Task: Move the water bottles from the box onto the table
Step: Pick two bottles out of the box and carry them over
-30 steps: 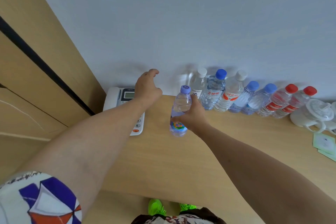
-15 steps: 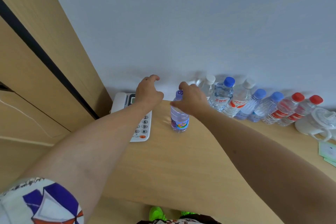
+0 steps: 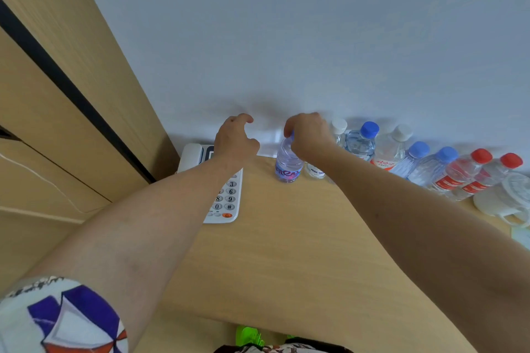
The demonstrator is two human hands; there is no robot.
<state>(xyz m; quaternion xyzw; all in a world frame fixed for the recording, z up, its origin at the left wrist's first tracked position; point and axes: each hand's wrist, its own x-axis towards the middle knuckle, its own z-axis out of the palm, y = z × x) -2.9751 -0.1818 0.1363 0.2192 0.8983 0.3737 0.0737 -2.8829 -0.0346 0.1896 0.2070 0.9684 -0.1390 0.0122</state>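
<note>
The right hand (image 3: 308,135) grips the top of a small water bottle (image 3: 288,165) standing upright on the desk (image 3: 286,238), fingers closed around its purple cap. This bottle stands just right of the white telephone (image 3: 226,198), at the left end of the row of bottles (image 3: 415,160) along the wall. The left hand (image 3: 235,140) hovers over the telephone, fingers loosely curled and holding nothing.
</note>
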